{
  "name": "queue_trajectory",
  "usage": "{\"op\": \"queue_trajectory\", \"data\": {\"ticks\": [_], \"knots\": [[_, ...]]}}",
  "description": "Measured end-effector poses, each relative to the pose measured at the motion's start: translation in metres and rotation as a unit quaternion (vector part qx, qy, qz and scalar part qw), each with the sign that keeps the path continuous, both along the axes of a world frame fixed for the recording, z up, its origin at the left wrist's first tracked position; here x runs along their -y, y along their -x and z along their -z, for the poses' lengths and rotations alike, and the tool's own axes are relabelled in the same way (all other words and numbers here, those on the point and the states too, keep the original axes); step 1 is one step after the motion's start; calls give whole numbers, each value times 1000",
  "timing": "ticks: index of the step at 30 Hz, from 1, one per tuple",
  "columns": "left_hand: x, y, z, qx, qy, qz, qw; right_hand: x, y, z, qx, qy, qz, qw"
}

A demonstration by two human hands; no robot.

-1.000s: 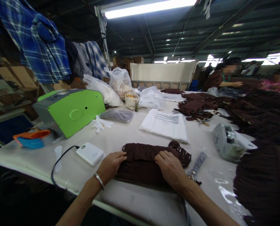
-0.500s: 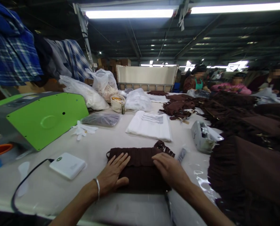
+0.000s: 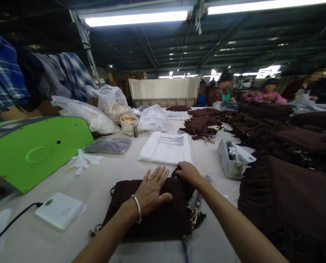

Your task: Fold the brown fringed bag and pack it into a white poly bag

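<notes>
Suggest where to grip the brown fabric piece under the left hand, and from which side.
Probably by both side edges, coming from left and right together: the brown fabric piece lies flat and looks limp, so lifting one edge alone might fold it. On the right, I'd grip farther away than the metal clips beside that edge.

from my remote post i see a textile workshop: brown fabric pieces [image 3: 296, 201] heap the bench [image 3: 110, 168] right of the fingers [image 3: 159, 174], plastic bags [image 3: 153, 119] sit ahead, workers [image 3: 225, 96] are farther ahead rightward, and tube lights [image 3: 137, 19] hang above under a beamed roof [image 3: 167, 38].
</notes>
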State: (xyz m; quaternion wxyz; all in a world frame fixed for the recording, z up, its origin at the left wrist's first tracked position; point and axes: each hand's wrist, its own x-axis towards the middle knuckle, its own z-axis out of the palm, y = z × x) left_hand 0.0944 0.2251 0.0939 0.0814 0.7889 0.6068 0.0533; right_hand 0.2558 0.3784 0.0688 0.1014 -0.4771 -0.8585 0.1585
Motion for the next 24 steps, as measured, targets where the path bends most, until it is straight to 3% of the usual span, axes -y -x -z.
{"op": "queue_trajectory", "data": {"ticks": [6,10,13,15,20,24], "knots": [[-4,-8,19,16,64,43,997,-17,2,6,35,26,-16,999],[-7,1,13,120,55,11,991,-14,-9,-11,6,20,-51,999],[-23,7,7,222,-9,-54,974,-1,-14,-35,-28,11,-86,996],[-38,7,5,305,-13,-64,950,10,-16,-51,-46,10,-116,992],[-62,-3,6,421,68,14,904,36,-14,-70,-71,7,-170,983],[-49,-5,8,451,78,38,888,66,-21,-71,-127,37,-204,970]]}}
